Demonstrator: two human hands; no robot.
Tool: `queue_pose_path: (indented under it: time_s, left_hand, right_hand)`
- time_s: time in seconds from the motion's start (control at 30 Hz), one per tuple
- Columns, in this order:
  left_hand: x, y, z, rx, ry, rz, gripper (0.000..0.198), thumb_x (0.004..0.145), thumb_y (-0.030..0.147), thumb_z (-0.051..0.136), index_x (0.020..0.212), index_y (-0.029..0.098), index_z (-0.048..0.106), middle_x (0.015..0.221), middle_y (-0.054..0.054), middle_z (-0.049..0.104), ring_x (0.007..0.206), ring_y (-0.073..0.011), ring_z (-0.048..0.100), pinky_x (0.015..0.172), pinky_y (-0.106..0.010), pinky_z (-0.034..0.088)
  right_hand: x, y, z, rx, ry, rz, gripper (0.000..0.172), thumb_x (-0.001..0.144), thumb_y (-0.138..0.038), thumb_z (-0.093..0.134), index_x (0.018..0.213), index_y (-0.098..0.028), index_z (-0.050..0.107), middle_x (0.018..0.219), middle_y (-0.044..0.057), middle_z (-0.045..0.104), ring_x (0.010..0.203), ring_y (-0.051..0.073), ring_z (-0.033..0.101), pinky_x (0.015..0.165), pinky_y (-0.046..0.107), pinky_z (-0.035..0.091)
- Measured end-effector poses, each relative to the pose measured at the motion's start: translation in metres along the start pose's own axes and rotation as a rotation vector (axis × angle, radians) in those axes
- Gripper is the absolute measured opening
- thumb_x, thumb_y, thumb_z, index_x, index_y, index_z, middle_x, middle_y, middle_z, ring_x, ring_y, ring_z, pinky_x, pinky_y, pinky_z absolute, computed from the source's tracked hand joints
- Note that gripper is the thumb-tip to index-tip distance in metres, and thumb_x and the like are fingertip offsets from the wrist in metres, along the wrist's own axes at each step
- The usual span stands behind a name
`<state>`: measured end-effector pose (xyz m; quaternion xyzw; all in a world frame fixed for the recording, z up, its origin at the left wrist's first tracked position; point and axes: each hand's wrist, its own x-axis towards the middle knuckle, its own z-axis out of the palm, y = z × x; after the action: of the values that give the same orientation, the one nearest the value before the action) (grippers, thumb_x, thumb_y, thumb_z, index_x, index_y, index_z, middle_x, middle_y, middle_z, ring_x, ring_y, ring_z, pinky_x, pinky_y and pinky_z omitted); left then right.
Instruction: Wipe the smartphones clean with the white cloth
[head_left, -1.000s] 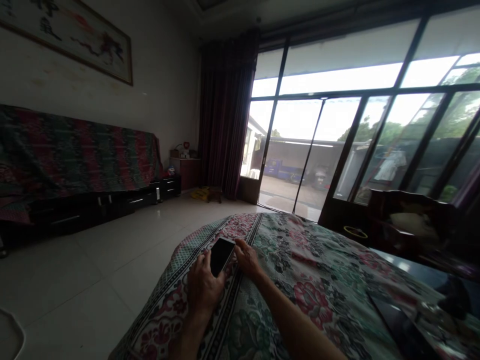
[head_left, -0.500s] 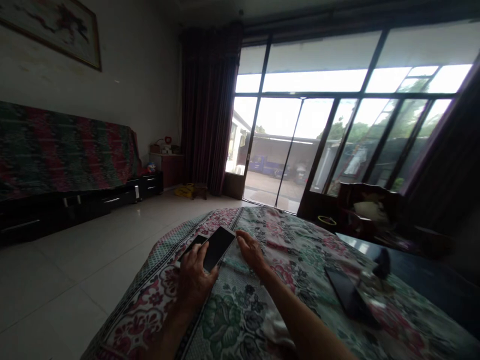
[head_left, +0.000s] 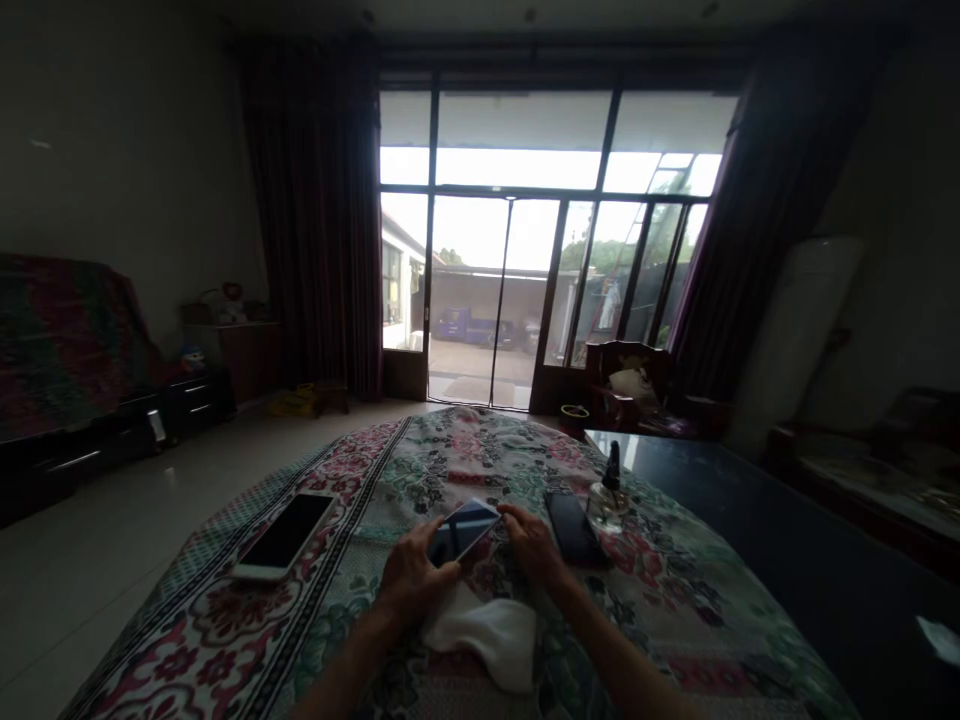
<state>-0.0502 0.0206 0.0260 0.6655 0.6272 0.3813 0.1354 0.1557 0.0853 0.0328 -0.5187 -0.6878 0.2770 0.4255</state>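
Smartphone (head_left: pixel 463 531) partly behind left hand (head_left: pixel 411 580), forearms (head_left: pixel 352 655) cut off at bottom edge, objects (head_left: pixel 217 310) on far cabinet (head_left: pixel 247 352) too small to tell

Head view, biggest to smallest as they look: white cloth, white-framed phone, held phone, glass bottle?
1. white cloth, though it lies nearest the camera
2. white-framed phone
3. Tie: held phone and glass bottle look about alike, so I won't rank them.

Pink, green and black floral bedspread (head_left: pixel 465 460); at centre, a phone (head_left: pixel 463 531) with dark blue glass; at six o'clock, white cloth (head_left: pixel 484 635); at nine o'clock, white phone (head_left: pixel 283 537) with black screen.
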Motion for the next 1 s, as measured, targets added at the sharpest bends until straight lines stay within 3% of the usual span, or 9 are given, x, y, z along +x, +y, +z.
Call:
queue_pose_path:
  time_s: [0.13, 0.27, 0.43, 0.57, 0.67, 0.83, 1.0]
  left_hand:
    - [0.009, 0.018, 0.014, 0.096, -0.072, -0.061, 0.061, 0.069, 0.027, 0.068, 0.129, 0.019, 0.059, 0.128, -0.01, 0.066, 0.118, -0.0259, 0.059, 0.1, -0.03, 0.043]
    - [0.004, 0.028, 0.034, 0.301, -0.044, -0.083, 0.065, 0.075, 0.036, 0.065, 0.134, 0.013, 0.055, 0.125, -0.014, 0.065, 0.115, -0.0298, 0.058, 0.098, -0.034, 0.042]
    - [-0.001, 0.024, 0.045, 0.355, -0.021, -0.023, 0.066, 0.077, 0.042, 0.066, 0.134, 0.01, 0.055, 0.13, -0.017, 0.061, 0.121, -0.0319, 0.054, 0.101, -0.036, 0.041]
    - [0.005, 0.007, 0.029, 0.126, -0.069, -0.002, 0.055, 0.078, 0.04, 0.064, 0.127, 0.016, 0.061, 0.122, -0.014, 0.068, 0.114, -0.0281, 0.061, 0.098, -0.033, 0.043]
    - [0.014, -0.011, 0.017, -0.242, -0.113, -0.13, 0.045, 0.078, 0.034, 0.06, 0.119, 0.017, 0.067, 0.102, -0.009, 0.076, 0.096, -0.0242, 0.069, 0.085, -0.029, 0.048]
    - [0.023, -0.04, 0.014, -0.421, -0.1, -0.224, 0.051, 0.077, 0.041, 0.058, 0.116, 0.011, 0.068, 0.099, -0.01, 0.077, 0.093, -0.0235, 0.07, 0.081, -0.028, 0.052]
    - [0.025, -0.049, 0.02, -0.562, -0.09, -0.254, 0.06, 0.069, 0.046, 0.063, 0.116, 0.008, 0.067, 0.093, -0.011, 0.078, 0.079, -0.0215, 0.071, 0.073, -0.029, 0.054]
  right_hand:
    - [-0.009, 0.012, 0.001, 0.072, -0.04, -0.031, 0.042, 0.082, -0.031, 0.047, 0.115, -0.018, 0.069, 0.119, 0.009, 0.069, 0.115, 0.024, 0.061, 0.101, 0.035, 0.044]
    - [-0.016, 0.02, 0.009, 0.079, -0.06, -0.055, 0.046, 0.082, -0.033, 0.05, 0.121, -0.015, 0.065, 0.131, 0.013, 0.062, 0.124, 0.026, 0.054, 0.106, 0.038, 0.038]
    - [-0.021, 0.017, 0.005, 0.093, -0.065, -0.06, 0.041, 0.086, -0.038, 0.044, 0.105, -0.014, 0.071, 0.107, 0.013, 0.072, 0.102, 0.026, 0.065, 0.091, 0.036, 0.047]
    - [-0.024, 0.011, -0.001, 0.144, 0.009, -0.055, 0.039, 0.088, -0.04, 0.042, 0.086, -0.017, 0.073, 0.087, 0.008, 0.074, 0.086, 0.023, 0.067, 0.079, 0.031, 0.046]
    - [-0.026, 0.004, -0.002, 0.156, -0.024, -0.066, 0.037, 0.087, -0.039, 0.045, 0.076, -0.016, 0.072, 0.075, 0.005, 0.071, 0.074, 0.019, 0.064, 0.069, 0.027, 0.044]
    - [-0.032, -0.023, -0.009, 0.026, -0.285, -0.164, 0.023, 0.082, -0.026, 0.053, 0.074, -0.016, 0.072, 0.07, 0.002, 0.068, 0.066, 0.015, 0.059, 0.059, 0.023, 0.039]
    - [-0.047, -0.055, -0.015, -0.186, -0.492, -0.269, 0.015, 0.078, -0.023, 0.06, 0.078, -0.02, 0.075, 0.08, 0.002, 0.068, 0.069, 0.014, 0.059, 0.063, 0.022, 0.04]
